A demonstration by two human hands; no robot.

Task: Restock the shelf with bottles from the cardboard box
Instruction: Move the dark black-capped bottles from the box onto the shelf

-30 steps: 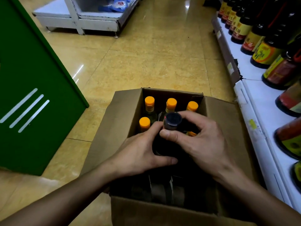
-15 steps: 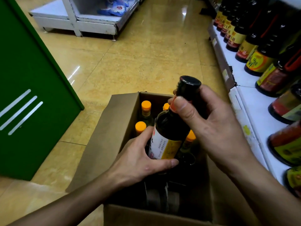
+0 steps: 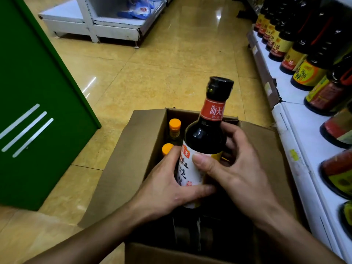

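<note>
A dark bottle point(image 3: 204, 134) with a black cap, red neck band and white label stands upright above the open cardboard box point(image 3: 133, 161) on the floor. My left hand point(image 3: 167, 185) grips the bottle's lower body from the left. My right hand point(image 3: 234, 168) grips it from the right, thumb across the label. Two orange-capped bottles point(image 3: 174, 125) show inside the box at its far left. The white shelf point(image 3: 304, 134) runs along the right side, lined with dark bottles point(image 3: 308, 73).
A green cabinet point(image 3: 38, 103) stands close on the left. A low white display stand point(image 3: 106, 25) sits across the yellow tiled aisle at the back. Dark dividers fill the near part of the box.
The bottle has come up out of the box. My right hand slid from the cap down to the bottle's body, and my left hand rose with it.
</note>
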